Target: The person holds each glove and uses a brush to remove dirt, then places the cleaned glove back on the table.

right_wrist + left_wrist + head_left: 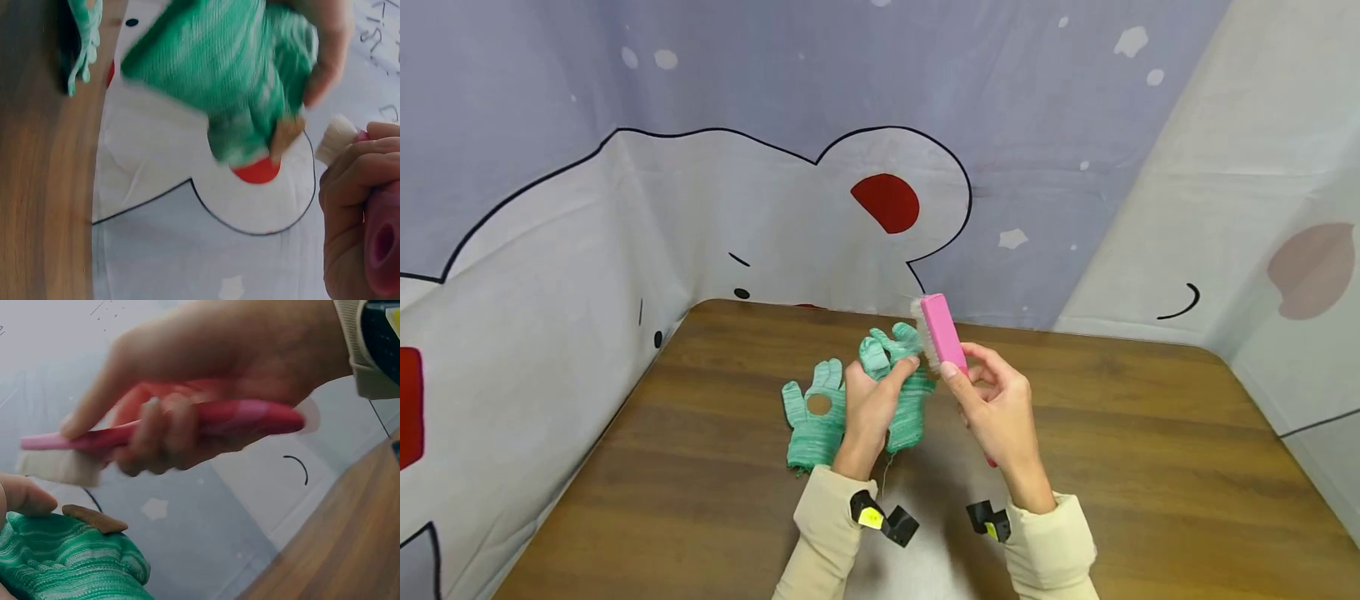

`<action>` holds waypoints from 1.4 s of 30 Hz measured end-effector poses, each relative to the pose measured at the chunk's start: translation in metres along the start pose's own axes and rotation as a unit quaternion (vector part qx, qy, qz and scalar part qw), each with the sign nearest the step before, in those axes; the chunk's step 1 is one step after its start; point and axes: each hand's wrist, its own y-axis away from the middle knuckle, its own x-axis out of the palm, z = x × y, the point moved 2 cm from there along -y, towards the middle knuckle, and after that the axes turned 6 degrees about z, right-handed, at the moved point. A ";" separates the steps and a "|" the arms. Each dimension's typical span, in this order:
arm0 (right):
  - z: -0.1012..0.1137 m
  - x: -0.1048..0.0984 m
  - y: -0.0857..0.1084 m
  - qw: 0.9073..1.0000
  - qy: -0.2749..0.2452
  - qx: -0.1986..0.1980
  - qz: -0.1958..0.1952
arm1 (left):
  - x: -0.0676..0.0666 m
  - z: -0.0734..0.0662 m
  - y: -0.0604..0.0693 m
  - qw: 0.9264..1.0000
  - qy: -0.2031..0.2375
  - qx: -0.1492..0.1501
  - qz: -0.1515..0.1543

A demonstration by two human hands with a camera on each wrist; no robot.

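My left hand (871,407) grips a green-and-white knitted glove (908,418), thumb across it, lifted above the table. A brown patch (95,519) sticks up from this glove in the left wrist view. In my right hand (1006,410) is a pink brush (943,330) with pale bristles (57,467); the fingers wrap its handle and the thumb lies along its back. The bristles face the held glove, close to it; whether they touch cannot be told. A second matching glove (814,440) with a round brown patch (819,404) lies left of my left hand, partly covered by it.
The wooden table (1120,467) has rounded far corners. Behind it and at the sides hangs a printed curtain (760,200) that meets the table's far edge. A loose thread (886,473) dangles beneath the held glove. Both wrists wear small black camera mounts (901,525).
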 end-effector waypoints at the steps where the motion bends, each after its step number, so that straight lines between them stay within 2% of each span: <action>1: 0.003 0.003 0.002 1.000 0.004 -0.005 0.000 | 0.001 0.001 0.002 1.000 -0.004 -0.002 0.000; 3: 0.004 0.008 0.005 1.000 0.019 -0.020 -0.008 | 0.004 0.003 0.004 1.000 -0.015 0.000 -0.001; 6: 0.000 0.012 0.008 0.995 0.082 -0.044 -0.031 | 0.004 0.012 0.003 0.999 -0.033 0.022 -0.004; 8: -0.008 0.013 0.007 0.986 0.146 -0.070 -0.051 | 0.004 0.011 0.003 0.998 -0.044 0.051 0.001; 12: -0.009 0.017 0.006 0.958 0.257 -0.105 -0.073 | 0.004 0.010 0.001 0.991 -0.080 0.107 -0.008; 13: -0.009 0.018 0.006 0.953 0.273 -0.108 -0.074 | 0.004 0.010 0.000 0.990 -0.085 0.115 -0.015; 15: -0.009 0.021 0.005 0.950 0.285 -0.104 -0.070 | 0.004 0.010 -0.003 0.990 -0.077 0.117 -0.035; 18: -0.010 0.024 0.005 0.952 0.284 -0.092 -0.065 | 0.002 0.011 -0.005 0.991 -0.040 0.105 -0.078; 22: -0.011 0.027 0.006 0.957 0.276 -0.076 -0.053 | -0.002 0.012 -0.005 0.987 0.003 0.091 -0.130; 29: -0.017 0.023 0.004 0.957 0.285 -0.039 -0.033 | -0.013 0.011 -0.004 0.983 0.059 0.057 -0.163; 32: -0.019 0.018 0.003 0.963 0.270 -0.015 -0.022 | -0.015 0.008 -0.005 0.985 0.047 0.043 -0.158; 35: -0.016 0.011 0.003 0.972 0.232 0.008 -0.032 | -0.013 0.006 -0.005 0.990 -0.003 0.046 -0.131; 39: -0.011 0.006 0.002 0.987 0.147 0.020 -0.055 | -0.003 -0.006 0.002 0.990 -0.060 0.087 -0.095; 42: -0.005 0.007 0.003 0.996 0.074 0.014 -0.049 | 0.004 -0.015 0.009 0.987 -0.082 0.110 -0.081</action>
